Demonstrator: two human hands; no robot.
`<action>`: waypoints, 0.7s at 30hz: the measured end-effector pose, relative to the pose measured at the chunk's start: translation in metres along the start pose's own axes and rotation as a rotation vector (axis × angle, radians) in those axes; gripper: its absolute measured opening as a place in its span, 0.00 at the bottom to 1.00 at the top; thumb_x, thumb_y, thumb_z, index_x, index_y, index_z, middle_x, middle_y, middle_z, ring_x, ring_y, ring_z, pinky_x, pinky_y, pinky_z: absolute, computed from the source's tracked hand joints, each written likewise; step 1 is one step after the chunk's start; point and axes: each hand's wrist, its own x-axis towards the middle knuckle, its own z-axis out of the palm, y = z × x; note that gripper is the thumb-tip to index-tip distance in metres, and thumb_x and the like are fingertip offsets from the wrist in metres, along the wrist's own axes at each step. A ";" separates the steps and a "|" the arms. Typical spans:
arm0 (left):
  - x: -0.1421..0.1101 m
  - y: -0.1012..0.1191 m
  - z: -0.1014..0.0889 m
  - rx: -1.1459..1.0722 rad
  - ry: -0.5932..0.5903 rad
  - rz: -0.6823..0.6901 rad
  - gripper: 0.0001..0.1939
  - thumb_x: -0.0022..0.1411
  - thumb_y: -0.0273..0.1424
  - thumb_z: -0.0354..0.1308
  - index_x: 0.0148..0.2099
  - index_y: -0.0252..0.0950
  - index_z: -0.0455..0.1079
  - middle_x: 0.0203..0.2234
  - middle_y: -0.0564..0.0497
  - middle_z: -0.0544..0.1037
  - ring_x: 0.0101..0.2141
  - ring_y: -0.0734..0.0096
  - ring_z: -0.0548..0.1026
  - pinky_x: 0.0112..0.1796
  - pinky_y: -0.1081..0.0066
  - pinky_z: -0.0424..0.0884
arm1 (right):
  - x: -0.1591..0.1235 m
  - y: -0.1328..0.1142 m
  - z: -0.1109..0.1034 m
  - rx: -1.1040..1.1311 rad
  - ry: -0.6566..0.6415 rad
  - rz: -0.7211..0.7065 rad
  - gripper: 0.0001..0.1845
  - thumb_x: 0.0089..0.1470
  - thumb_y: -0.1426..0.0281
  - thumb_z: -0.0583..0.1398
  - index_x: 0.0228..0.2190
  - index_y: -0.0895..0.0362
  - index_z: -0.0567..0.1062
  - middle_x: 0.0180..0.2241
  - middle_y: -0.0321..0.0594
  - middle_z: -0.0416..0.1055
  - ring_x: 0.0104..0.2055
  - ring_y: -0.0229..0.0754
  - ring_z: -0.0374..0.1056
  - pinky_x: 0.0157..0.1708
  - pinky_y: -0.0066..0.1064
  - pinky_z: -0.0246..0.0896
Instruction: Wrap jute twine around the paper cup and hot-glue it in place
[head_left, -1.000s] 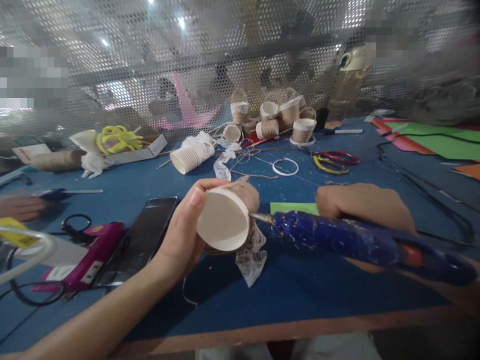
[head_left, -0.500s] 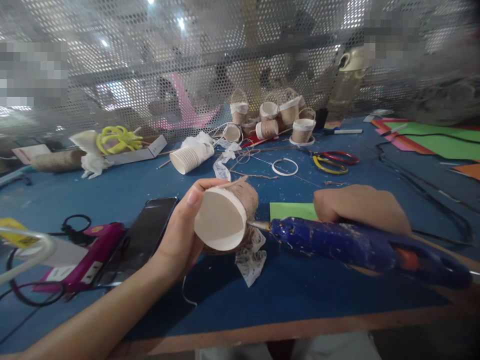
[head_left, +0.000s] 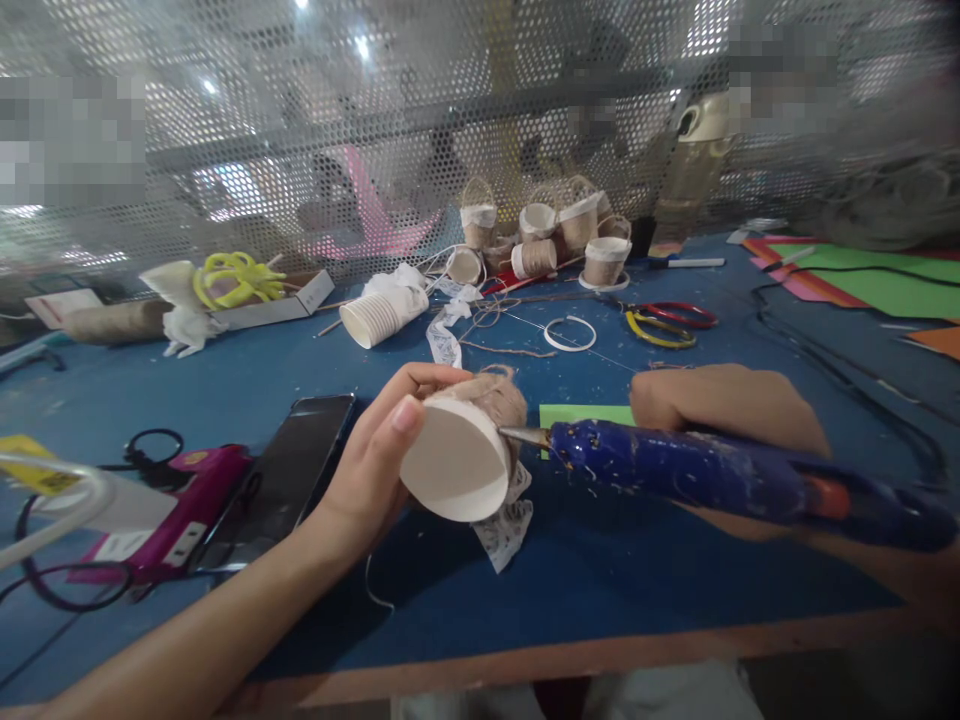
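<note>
My left hand is closed around a twine-wrapped paper cup, tilted so that a pale round end faces me. My right hand grips a blue hot glue gun; its metal nozzle points left and meets the cup near the edge of that end. Fuzzy brown twine covers the cup's side. Below and right of the cup, a strip of white lace lies on the table. A green paper piece sits partly behind the glue gun.
Left on the blue table are a phone and a magenta power strip with cables. Farther back stand stacked paper cups, several small twine baskets and scissors. Coloured paper lies at the right.
The cup has shifted slightly right and down and turned in my left hand. The glue gun's nozzle has moved slightly up and right along the cup's edge.
</note>
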 end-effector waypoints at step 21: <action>0.007 -0.008 -0.020 0.375 -0.084 0.555 0.26 0.62 0.53 0.64 0.55 0.43 0.72 0.54 0.46 0.73 0.61 0.53 0.67 0.61 0.62 0.61 | 0.009 0.049 0.022 -0.066 -0.085 0.201 0.24 0.52 0.69 0.63 0.51 0.56 0.70 0.47 0.48 0.74 0.40 0.51 0.75 0.31 0.35 0.64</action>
